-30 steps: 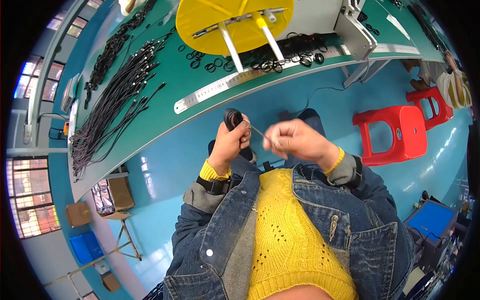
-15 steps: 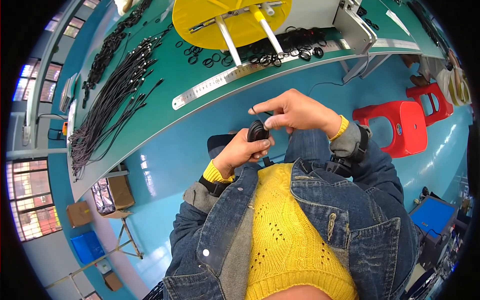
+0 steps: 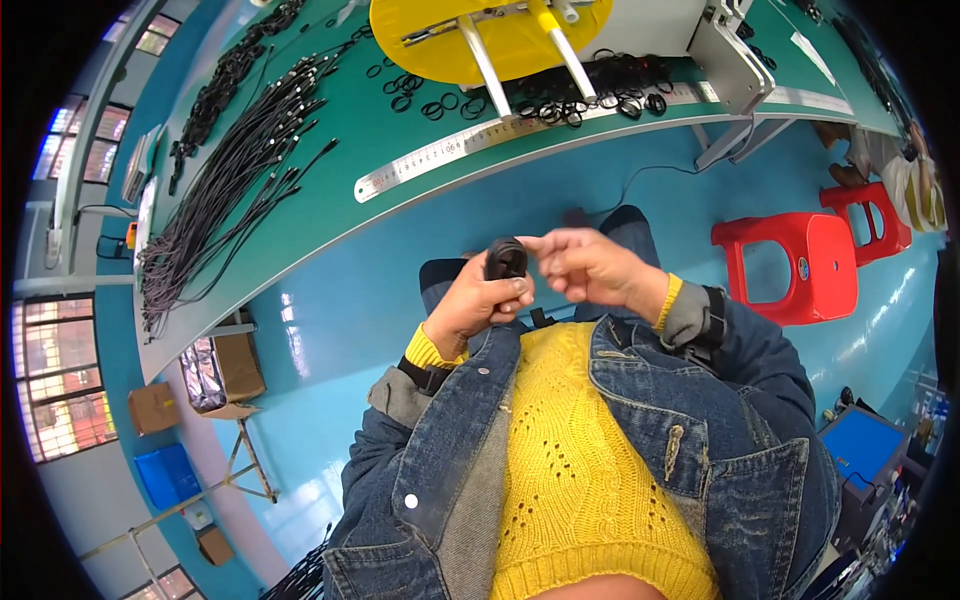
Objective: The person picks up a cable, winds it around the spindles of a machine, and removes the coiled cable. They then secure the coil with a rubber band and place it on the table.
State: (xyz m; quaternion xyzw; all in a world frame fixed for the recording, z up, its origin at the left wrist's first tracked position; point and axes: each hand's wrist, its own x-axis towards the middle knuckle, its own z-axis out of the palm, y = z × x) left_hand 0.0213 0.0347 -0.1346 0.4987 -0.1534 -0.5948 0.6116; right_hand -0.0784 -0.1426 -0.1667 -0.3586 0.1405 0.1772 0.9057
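In front of my lap, my left hand (image 3: 478, 297) grips a small coiled black cable (image 3: 506, 259), thumb and fingers wrapped round its lower part. The coil stands up out of the fist. Close against its right side is my right hand (image 3: 592, 268), with the index fingertip at the coil's edge and the other fingers curled in. Whatever lies between those right fingers is too small or hidden to make out. Both hands are held above the floor, just short of the green worktable (image 3: 320, 215).
A long steel ruler (image 3: 430, 156) lies along the table edge. Behind it are several black rings (image 3: 440, 106) and a yellow round plate (image 3: 480, 45) on metal legs. Long black cables (image 3: 225, 185) are spread at the left. Red stools (image 3: 800, 265) stand at the right.
My right hand's extended index finger, with a thin dark strand at it, has come down to the coil's right side and curled. The coil has turned slightly in my left hand.
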